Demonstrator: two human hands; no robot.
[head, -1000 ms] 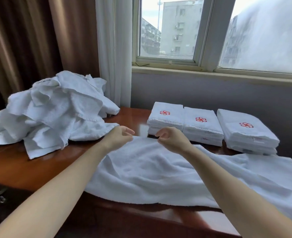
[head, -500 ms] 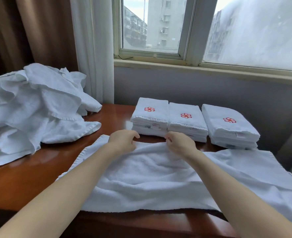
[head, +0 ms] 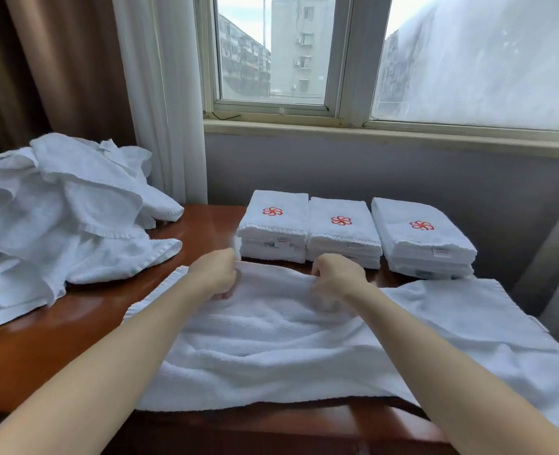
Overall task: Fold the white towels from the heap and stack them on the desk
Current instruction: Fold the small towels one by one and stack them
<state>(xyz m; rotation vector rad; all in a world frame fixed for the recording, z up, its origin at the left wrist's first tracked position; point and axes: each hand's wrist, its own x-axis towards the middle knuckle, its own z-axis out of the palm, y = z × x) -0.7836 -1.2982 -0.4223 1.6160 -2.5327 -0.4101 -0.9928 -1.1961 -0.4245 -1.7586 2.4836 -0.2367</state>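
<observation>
Head view: my left hand [head: 215, 274] and right hand [head: 335, 277] pinch the towel [head: 271, 339] at its far edge, just short of the folded stacks [head: 340, 231].

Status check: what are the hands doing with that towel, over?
Left hand, right hand both grip far edge of spread towel. Three folded stacks behind, heap at left. Nothing blocking.
</observation>
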